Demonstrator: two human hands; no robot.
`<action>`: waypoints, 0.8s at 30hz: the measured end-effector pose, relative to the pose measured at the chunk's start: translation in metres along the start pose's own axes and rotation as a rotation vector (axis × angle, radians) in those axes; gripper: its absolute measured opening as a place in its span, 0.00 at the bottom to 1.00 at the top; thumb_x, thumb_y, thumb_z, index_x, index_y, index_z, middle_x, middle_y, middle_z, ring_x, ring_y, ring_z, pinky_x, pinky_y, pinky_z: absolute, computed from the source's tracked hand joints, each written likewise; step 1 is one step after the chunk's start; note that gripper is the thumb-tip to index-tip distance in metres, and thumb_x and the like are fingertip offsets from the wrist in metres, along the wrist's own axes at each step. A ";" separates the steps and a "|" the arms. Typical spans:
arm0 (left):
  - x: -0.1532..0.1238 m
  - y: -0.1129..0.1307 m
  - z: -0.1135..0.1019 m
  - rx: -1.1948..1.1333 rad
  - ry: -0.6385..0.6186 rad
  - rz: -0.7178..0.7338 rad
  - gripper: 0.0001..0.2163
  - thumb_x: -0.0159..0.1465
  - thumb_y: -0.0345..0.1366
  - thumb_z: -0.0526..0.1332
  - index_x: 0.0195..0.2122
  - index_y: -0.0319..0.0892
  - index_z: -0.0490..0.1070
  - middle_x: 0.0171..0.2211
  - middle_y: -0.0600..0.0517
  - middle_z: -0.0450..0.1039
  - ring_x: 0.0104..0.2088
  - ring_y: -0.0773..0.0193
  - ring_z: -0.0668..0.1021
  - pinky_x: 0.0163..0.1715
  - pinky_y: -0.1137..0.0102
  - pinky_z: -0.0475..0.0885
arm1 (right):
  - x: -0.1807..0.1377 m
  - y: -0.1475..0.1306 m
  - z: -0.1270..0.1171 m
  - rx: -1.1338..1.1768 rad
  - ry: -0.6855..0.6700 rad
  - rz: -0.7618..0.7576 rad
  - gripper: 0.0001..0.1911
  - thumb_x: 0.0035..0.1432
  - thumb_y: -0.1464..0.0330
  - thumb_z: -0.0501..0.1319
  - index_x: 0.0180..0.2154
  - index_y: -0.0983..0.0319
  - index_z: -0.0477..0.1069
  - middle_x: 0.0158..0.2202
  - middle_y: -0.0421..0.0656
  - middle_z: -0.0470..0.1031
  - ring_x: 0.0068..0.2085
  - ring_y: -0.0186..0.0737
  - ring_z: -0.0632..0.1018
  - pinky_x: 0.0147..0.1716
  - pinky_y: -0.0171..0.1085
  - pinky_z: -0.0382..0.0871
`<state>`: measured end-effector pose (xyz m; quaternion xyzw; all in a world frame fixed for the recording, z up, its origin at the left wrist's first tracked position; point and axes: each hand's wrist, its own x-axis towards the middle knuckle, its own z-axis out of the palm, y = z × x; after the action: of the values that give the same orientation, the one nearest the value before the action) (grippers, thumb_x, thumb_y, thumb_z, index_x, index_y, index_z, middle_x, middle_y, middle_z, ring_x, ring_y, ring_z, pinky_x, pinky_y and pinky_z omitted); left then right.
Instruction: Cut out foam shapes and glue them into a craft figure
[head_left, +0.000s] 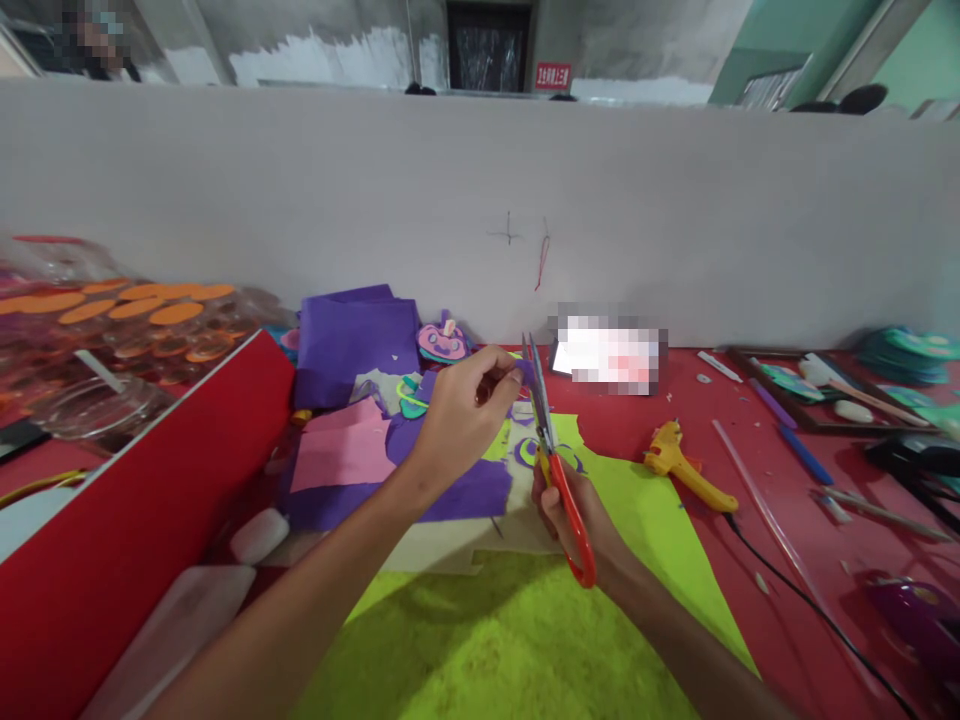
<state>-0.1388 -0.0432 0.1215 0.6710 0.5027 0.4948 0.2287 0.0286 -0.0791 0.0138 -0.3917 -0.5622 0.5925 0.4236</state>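
Pinched in the fingers of my left hand (474, 395) is a small purple felt piece (529, 374). My right hand (574, 510) grips red-handled scissors (576, 535), with their blades pointing up and slightly parted beside that piece. Below the hands lie purple felt sheets (465, 500), a pink felt sheet (341, 455) and a large yellow-green felt sheet (510, 630). Ring-shaped purple and yellow cutouts (527, 452) rest just behind the scissors. A small teal cutout (411, 400) sits left of my left hand.
A yellow glue gun (686, 468) with a black cord lies at right, near a clear glue stick (757, 490) and a framed tray (847, 428). At left, a red board (172, 470) slants before orange-topped containers (176, 314). A grey partition (375, 190) crosses the back.
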 end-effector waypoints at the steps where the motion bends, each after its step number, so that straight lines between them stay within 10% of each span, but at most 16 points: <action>1: 0.000 0.000 0.000 -0.003 0.000 0.000 0.07 0.65 0.32 0.57 0.29 0.41 0.67 0.25 0.56 0.67 0.25 0.69 0.68 0.26 0.71 0.62 | 0.000 -0.001 0.000 0.010 -0.003 0.012 0.33 0.50 0.34 0.60 0.27 0.56 0.63 0.18 0.32 0.56 0.16 0.30 0.56 0.11 0.30 0.50; 15: 0.002 -0.002 -0.003 -0.003 0.044 0.010 0.06 0.66 0.32 0.57 0.30 0.42 0.68 0.25 0.55 0.68 0.25 0.69 0.69 0.26 0.71 0.63 | -0.002 0.001 -0.006 -0.031 -0.013 0.029 0.31 0.51 0.37 0.62 0.27 0.57 0.63 0.19 0.33 0.57 0.18 0.30 0.57 0.12 0.29 0.50; 24: 0.005 0.001 -0.008 0.028 -0.064 0.045 0.06 0.66 0.33 0.58 0.32 0.41 0.70 0.25 0.55 0.68 0.26 0.69 0.69 0.27 0.72 0.63 | -0.003 0.003 -0.003 -0.007 0.017 -0.037 0.31 0.50 0.37 0.64 0.37 0.56 0.67 0.33 0.40 0.67 0.32 0.38 0.70 0.30 0.34 0.70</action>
<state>-0.1458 -0.0411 0.1280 0.7007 0.4869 0.4708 0.2240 0.0319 -0.0809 0.0111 -0.3879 -0.5677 0.5793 0.4378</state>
